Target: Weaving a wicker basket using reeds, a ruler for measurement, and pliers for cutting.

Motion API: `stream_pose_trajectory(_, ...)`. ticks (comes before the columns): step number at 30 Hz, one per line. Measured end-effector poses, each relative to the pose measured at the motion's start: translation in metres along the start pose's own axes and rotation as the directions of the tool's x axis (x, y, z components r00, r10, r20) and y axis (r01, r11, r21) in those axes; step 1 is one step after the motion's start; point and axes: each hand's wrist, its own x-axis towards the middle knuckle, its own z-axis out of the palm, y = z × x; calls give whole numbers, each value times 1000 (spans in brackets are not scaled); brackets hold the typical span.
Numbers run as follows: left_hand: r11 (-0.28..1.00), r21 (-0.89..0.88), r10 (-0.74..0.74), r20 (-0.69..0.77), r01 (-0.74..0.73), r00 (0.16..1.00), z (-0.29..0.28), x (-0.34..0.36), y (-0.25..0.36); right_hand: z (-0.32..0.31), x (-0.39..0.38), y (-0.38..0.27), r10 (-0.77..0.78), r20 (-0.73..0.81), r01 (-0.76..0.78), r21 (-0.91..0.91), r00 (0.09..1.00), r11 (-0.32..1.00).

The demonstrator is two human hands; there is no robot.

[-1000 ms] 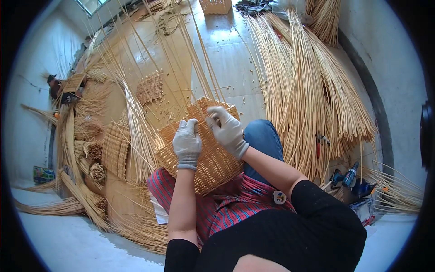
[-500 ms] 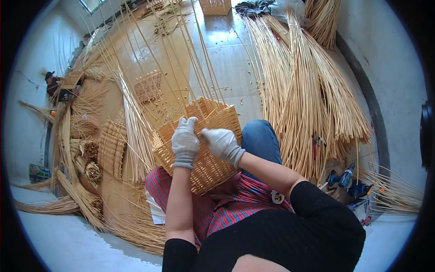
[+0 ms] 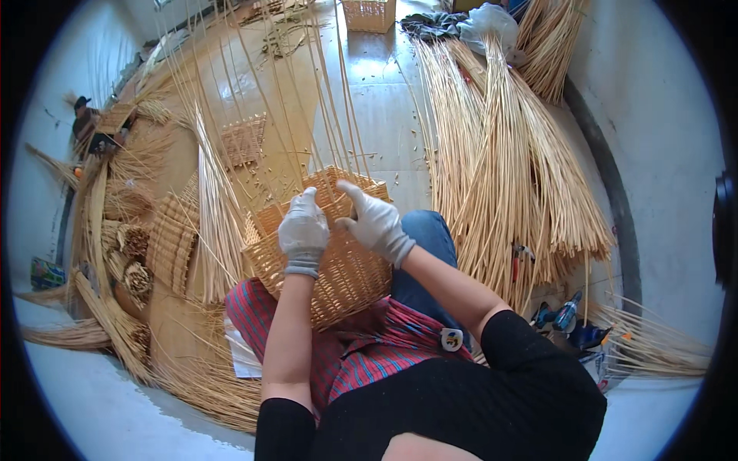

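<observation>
A half-woven wicker basket (image 3: 346, 288) rests tilted across my lap, with long upright stakes (image 3: 327, 107) rising from its far side. My left hand (image 3: 303, 230), in a pale glove, is closed on the near rim, its thumb pointing up along the edge; the fingertips inside are hidden. Just right of it, my gloved right hand (image 3: 377, 225) is at the same rim. Its index finger and thumb are spread apart, and nothing shows between them.
Bundles of pale rods (image 3: 492, 154) lie on the right, with pliers (image 3: 521, 260) and a cordless drill (image 3: 565, 313) nearby. Woven panels (image 3: 175, 238) and rod bundles lie to the left. A finished-looking basket (image 3: 369, 15) stands ahead. Another person (image 3: 84, 123) sits far left.
My right hand has gone from a closed grasp at the rim to spread thumb and index finger. My left hand keeps its hold. The whole view has shifted slightly.
</observation>
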Motion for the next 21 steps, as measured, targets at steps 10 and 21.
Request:
stream_pose_trajectory(10, 988, 148, -80, 191, 52, 978, -2, 11, -13, 20, 44, 25, 69, 127, -39, -225, 990, 974)
stream_pose_trajectory(21, 949, 188, -283, 156, 253, 946, 25, 12, -87, 71, 90, -3, -6, 199, 56, -249, 980, 967)
